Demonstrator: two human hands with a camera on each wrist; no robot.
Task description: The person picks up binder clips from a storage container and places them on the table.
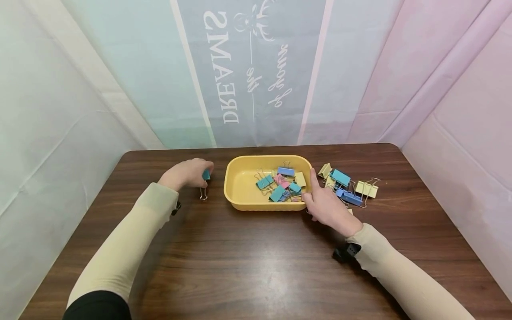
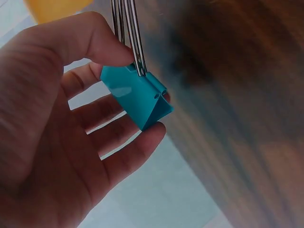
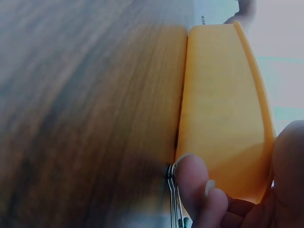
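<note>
My left hand [image 1: 187, 173] holds a teal binder clip [image 2: 130, 92] at the left of the table, between thumb and fingers. The clip's silver wire handles [image 2: 128, 33] stick out past the thumb. At the right end of the yellow tray [image 1: 230, 202], my right hand [image 1: 326, 204] grips the rim, its index finger lying along the edge and other fingers curled against the outer wall. Wire clip handles [image 3: 174, 194] show right beside those fingertips, low by the tray's base. Inside the tray, towards its right half, lie several binder clips [image 1: 277, 193] in teal, blue, pink and yellow.
To the right of the tray sits a loose pile of yellow, teal and blue binder clips [image 1: 341, 178], partly behind the right hand. The dark wooden table [image 1: 248, 266] runs back to a hanging cloth [image 1: 256, 129] with printed lettering.
</note>
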